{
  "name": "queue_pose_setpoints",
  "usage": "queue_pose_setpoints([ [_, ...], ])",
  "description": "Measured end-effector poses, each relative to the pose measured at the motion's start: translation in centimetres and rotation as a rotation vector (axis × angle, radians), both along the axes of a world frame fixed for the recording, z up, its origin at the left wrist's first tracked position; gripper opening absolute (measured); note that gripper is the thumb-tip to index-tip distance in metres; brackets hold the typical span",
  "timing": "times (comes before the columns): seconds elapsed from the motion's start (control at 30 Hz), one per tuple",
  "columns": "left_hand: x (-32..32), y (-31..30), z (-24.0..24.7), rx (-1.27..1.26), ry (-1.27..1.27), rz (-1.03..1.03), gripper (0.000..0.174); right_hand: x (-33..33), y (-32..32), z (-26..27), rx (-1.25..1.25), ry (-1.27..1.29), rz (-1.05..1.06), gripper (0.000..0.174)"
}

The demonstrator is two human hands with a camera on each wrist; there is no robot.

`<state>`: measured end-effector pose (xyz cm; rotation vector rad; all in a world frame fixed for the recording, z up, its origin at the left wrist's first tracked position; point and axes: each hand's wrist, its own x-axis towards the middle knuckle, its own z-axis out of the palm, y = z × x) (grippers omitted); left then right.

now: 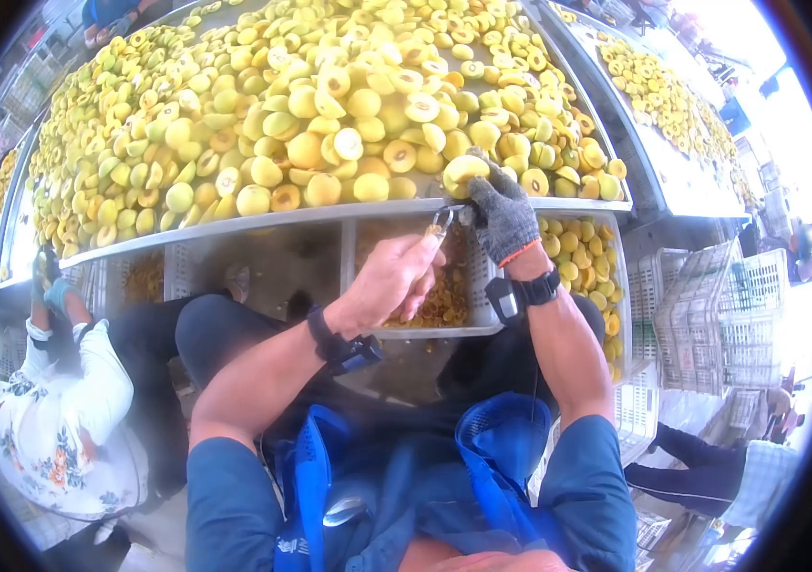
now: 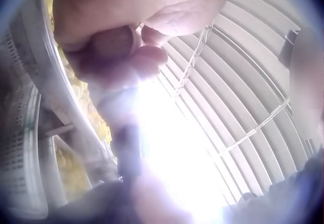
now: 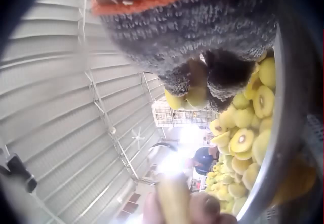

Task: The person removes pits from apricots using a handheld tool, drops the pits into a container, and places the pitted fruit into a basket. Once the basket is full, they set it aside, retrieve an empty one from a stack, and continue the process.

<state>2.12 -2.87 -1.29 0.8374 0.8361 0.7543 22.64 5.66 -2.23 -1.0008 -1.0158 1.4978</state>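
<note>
My bare left hand [image 1: 394,278] grips a short wooden-handled tool [image 1: 436,229] ending in a metal loop. In the right wrist view, its pale handle [image 3: 173,198] points up from the left fingers. A grey knit glove with an orange cuff covers my right hand [image 1: 505,217], which holds a yellow peach half [image 1: 466,172] at the metal table's front rim. The loop stands just below this peach half, near the gloved fingers. Past both hands, a heap of halved yellow peaches [image 1: 320,129] covers the table, some with brown centres showing.
Under the table rim [image 1: 263,217], one crate holds brownish scraps [image 1: 439,286] and another holds yellow peach halves [image 1: 582,257]. White plastic crates [image 1: 711,315] are stacked at right. A person in a white flowered top [image 1: 62,419] sits at left; another peach-laden table [image 1: 658,95] stands at right.
</note>
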Motion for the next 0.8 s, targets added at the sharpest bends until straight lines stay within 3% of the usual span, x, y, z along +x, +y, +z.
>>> queue_pose_setpoints([
  [0.17, 1.4, 0.3, -0.3, 0.020, -0.062, 0.056, 0.039, -0.1, -2.5, 0.5, -0.086, 0.108, -0.056, 0.048],
  [0.27, 1.9, 0.4, 0.0, 0.031, -0.029, 0.070, 0.040, -0.6, -3.6, 0.5, 0.037, 0.067, -0.062, 0.050],
  [0.47, 2.7, 0.1, -0.3, 0.021, 0.002, 0.119, 0.041, -0.2, -4.0, -0.7, 0.272, -0.349, -0.076, 0.053],
  [0.8, 4.3, -0.4, -0.2, -0.006, 0.030, 0.218, 0.038, -1.9, -4.9, -2.6, 0.389, -0.354, -0.240, 0.053],
])
